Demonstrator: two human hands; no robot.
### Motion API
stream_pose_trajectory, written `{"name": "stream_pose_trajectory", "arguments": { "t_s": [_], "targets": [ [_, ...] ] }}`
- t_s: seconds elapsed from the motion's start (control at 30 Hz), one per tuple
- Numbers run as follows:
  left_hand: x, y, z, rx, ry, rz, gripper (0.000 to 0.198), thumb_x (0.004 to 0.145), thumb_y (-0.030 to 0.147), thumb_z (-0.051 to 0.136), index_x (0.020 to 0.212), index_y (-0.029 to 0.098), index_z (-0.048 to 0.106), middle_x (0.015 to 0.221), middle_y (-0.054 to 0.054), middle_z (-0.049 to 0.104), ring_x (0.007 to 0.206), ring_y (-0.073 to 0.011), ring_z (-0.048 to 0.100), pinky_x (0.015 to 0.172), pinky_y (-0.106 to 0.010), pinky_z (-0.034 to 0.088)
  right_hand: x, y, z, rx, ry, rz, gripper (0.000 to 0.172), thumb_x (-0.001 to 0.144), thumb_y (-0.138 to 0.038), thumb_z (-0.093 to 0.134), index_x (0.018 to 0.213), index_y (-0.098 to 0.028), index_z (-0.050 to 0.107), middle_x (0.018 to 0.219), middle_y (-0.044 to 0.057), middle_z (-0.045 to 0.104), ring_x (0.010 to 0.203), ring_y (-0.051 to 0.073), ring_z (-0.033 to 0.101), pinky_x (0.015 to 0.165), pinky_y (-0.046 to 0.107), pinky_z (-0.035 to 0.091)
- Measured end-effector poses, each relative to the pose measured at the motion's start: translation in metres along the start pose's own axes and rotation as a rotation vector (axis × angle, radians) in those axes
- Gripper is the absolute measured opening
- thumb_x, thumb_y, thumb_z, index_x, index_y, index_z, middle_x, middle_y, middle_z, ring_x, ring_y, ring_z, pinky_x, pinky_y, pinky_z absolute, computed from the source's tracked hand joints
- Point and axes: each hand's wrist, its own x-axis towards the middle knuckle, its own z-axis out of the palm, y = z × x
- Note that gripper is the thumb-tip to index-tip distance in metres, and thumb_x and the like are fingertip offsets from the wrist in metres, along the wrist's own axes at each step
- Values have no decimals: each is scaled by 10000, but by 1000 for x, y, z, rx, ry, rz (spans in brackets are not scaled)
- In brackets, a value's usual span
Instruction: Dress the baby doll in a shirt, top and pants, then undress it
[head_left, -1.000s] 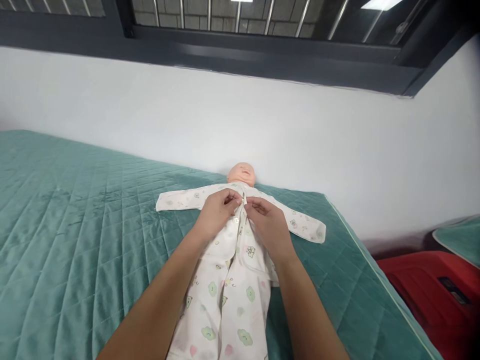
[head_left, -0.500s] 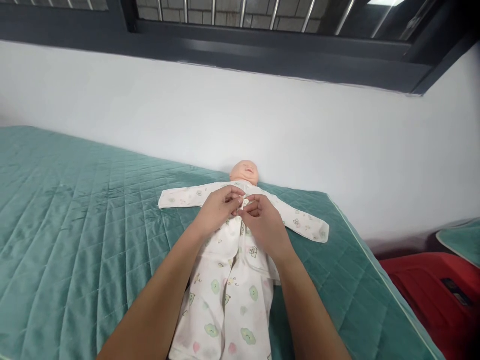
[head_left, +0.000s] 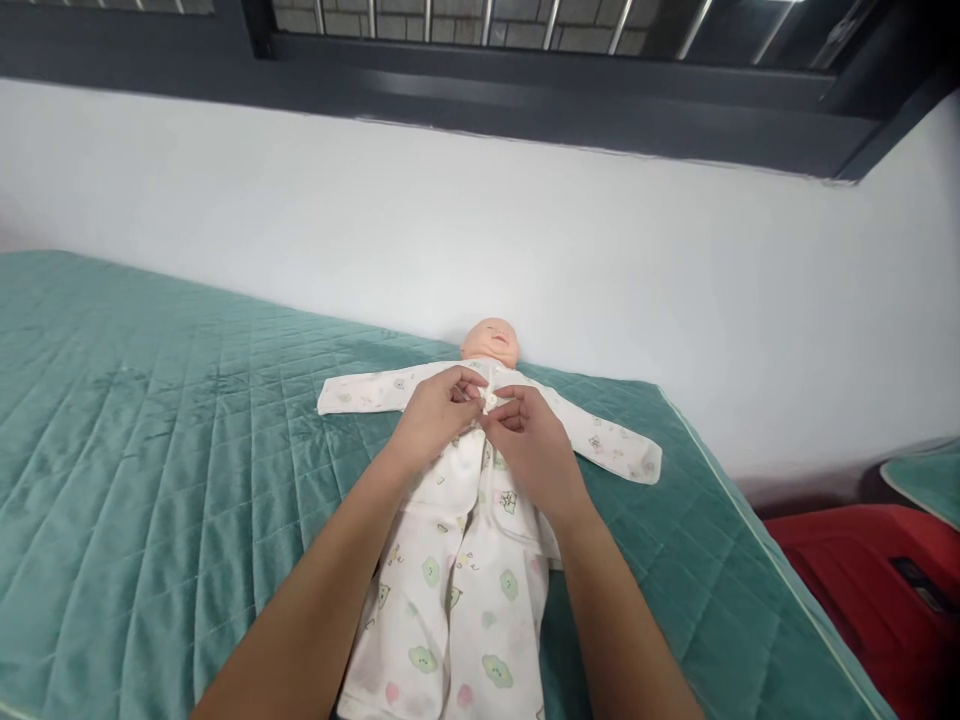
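A baby doll [head_left: 490, 342] lies on its back, head toward the wall, dressed in a white printed baby shirt [head_left: 609, 450] with its sleeves spread wide. Matching printed trousers [head_left: 480, 620] cover the legs. At the chest, my left hand [head_left: 442, 412] pinches one edge of the shirt's front opening. My right hand [head_left: 527, 432] pinches the other edge, its fingertips close to the left ones. A small pale button [head_left: 492, 401] shows between the two hands. Below them the shirt front hangs parted. The fingertips partly hide the cloth they grip.
The doll rests on a green quilted bedspread [head_left: 187, 480] that meets a white wall [head_left: 420, 220]. Above runs a dark window frame [head_left: 525, 100] with metal bars behind it. A red plastic object [head_left: 862, 580], perhaps a chair, stands beyond the bed's right edge.
My fingers have shifted slightly at the shirt's chest, and the button shows a little more clearly between them. The doll and its clothes lie as before.
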Motion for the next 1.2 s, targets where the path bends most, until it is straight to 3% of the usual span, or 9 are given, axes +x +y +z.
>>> {"name": "stream_pose_trajectory", "arguments": {
  "t_s": [0.13, 0.27, 0.4, 0.53, 0.67, 0.8, 0.9, 1.0, 1.2],
  "targets": [
    [0, -2, -1, 0, -4, 33, 233, 731, 196, 598, 947, 186, 683, 785, 19, 589, 598, -72, 505, 522, -185, 390, 1, 2, -1, 95, 56, -4, 157, 862, -319, 543, 993, -246, 587, 771, -28, 654, 675, 144, 592, 664, 288, 448],
    [0, -4, -1, -7, -35, 97, 250, 786, 221, 579, 1002, 194, 701, 820, 7, 564, 622, -80, 487, 528, -193, 386, 1, 2, 1, 129, 115, -11, 121, 863, -310, 539, 933, -234, 601, 811, -12, 668, 667, 143, 584, 678, 293, 447],
    [-1, -3, -3, 132, -45, 212, 271, 843, 199, 533, 1021, 222, 736, 922, -26, 589, 792, -125, 566, 666, -218, 446, -1, 2, 5, 119, 183, -55, 111, 854, -305, 548, 916, -232, 606, 849, 6, 656, 739, 162, 592, 697, 294, 464],
    [-2, 0, -3, 222, -30, 262, 296, 872, 173, 501, 1039, 231, 738, 999, -46, 625, 921, -163, 595, 826, -263, 465, -2, 3, 9, -31, 250, -134, 139, 858, -274, 507, 926, -226, 617, 967, 47, 641, 886, 193, 593, 779, 318, 474],
    [-1, 1, -2, 274, -4, 282, 287, 873, 149, 490, 998, 227, 737, 991, -40, 638, 941, -166, 600, 882, -279, 448, -2, 1, 8, -127, 236, -169, 139, 864, -260, 492, 948, -221, 595, 1010, 61, 608, 885, 194, 581, 782, 329, 464],
    [-2, 3, -5, 220, -12, 238, 257, 877, 188, 492, 982, 224, 723, 980, -34, 640, 902, -161, 599, 818, -267, 457, -10, -11, 0, -341, 112, -152, 170, 874, -396, 558, 897, -231, 526, 932, 48, 579, 791, 197, 547, 702, 333, 422],
    [-7, 8, -15, 154, -89, 139, 215, 877, 258, 525, 997, 220, 699, 873, -15, 642, 776, -140, 581, 710, -245, 451, -22, -26, -6, -538, -15, -89, 264, 838, -428, 611, 785, -245, 428, 815, 28, 548, 687, 193, 497, 590, 312, 342],
    [-14, 15, -29, 119, -240, 60, 201, 875, 346, 554, 927, 204, 687, 751, -3, 620, 664, -121, 541, 606, -226, 419, -33, -36, -8, -672, -113, -26, 299, 807, -349, 628, 733, -250, 356, 739, 19, 514, 601, 175, 443, 534, 296, 280],
    [-23, 24, -43, 228, -459, 31, 217, 802, 397, 650, 874, 206, 723, 801, -23, 675, 693, -134, 573, 583, -216, 413, -33, -38, -9, -754, -122, -31, 261, 832, -217, 516, 666, -243, 316, 678, 16, 490, 538, 146, 363, 513, 293, 237]
  ]
}}
